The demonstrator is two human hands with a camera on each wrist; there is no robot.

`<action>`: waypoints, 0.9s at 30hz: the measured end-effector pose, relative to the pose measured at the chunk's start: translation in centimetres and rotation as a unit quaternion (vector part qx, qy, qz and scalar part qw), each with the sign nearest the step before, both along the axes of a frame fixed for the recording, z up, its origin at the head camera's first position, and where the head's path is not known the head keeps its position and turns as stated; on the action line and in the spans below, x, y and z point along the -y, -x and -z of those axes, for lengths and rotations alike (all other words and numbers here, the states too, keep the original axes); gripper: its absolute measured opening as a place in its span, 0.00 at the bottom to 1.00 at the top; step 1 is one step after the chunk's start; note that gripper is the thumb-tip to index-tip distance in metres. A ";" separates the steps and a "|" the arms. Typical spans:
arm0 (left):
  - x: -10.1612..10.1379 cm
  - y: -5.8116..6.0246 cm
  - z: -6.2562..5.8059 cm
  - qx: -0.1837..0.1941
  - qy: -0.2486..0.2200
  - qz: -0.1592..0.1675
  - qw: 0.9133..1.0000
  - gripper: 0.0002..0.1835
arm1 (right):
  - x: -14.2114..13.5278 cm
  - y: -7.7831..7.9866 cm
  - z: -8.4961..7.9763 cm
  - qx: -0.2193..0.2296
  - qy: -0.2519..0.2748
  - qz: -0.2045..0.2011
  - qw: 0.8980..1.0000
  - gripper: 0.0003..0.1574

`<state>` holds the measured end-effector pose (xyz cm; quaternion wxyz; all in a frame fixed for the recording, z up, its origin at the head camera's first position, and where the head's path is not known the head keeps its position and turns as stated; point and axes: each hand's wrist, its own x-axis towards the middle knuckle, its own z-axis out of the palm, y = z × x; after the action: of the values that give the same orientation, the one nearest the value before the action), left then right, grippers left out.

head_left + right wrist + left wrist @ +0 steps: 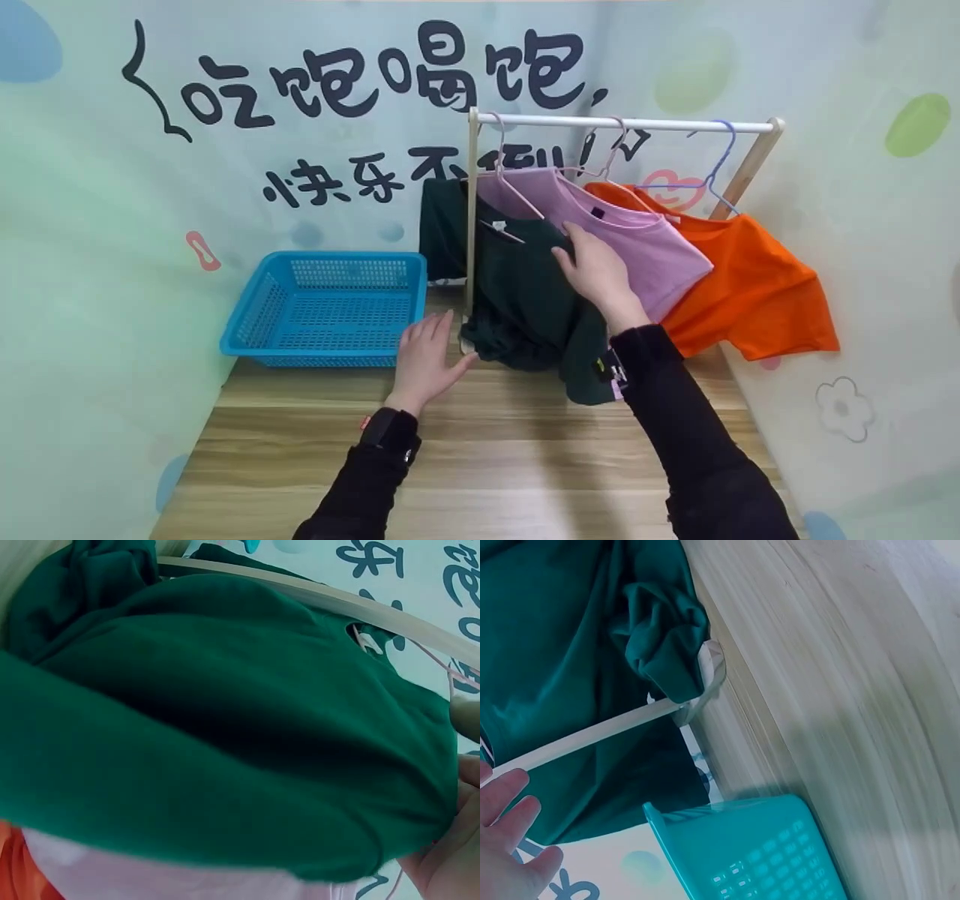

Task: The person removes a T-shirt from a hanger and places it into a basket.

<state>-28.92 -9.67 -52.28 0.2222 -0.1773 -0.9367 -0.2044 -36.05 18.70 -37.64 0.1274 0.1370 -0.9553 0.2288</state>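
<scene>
A dark green shirt (525,292) hangs at the left end of a garment rack, one sleeve bunched low by the upright. From the rail, a pale pink hanger (517,193) slants down to its top edge. My right hand (600,270) touches the shirt's right shoulder, thumb and forefinger spread apart; in the right wrist view the green cloth (247,705) hides part of this hand. My left hand (427,360), fingers spread, is between the shirt and a blue basket (322,356), overlapping the basket's corner in the head view and holding nothing.
A pink shirt (645,262) and an orange shirt (757,285) hang farther right on the rack's white rail (675,124). A wooden upright (472,217) stands beside the green shirt. Wood-grain tabletop (480,450) lies in front, with a printed wall (247,187) behind.
</scene>
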 end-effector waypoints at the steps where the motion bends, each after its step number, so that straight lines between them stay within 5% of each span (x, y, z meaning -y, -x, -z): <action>1: -0.1 0.0 0.0 -0.001 -0.002 0.002 1.000 0.43 | 0.2 0.2 0.0 -0.002 -0.004 0.005 1.000 0.30; 8: -0.4 0.1 -0.4 0.016 -0.005 0.009 1.000 0.43 | 0.5 0.5 0.3 -0.042 0.015 0.028 0.999 0.12; 15: -0.5 0.2 -1.6 0.006 -0.021 0.012 1.000 0.42 | -0.8 0.1 -0.3 -0.122 0.016 0.067 0.990 0.12; 27: -1.7 0.1 -3.7 -0.011 -0.038 0.023 0.999 0.42 | -4.9 -1.7 -1.8 -0.147 0.034 0.088 0.985 0.15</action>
<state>-29.00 -7.98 -48.53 0.2344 -0.1926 -0.9214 -0.2430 -34.37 23.64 -35.84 0.2906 0.0800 -0.9263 0.2259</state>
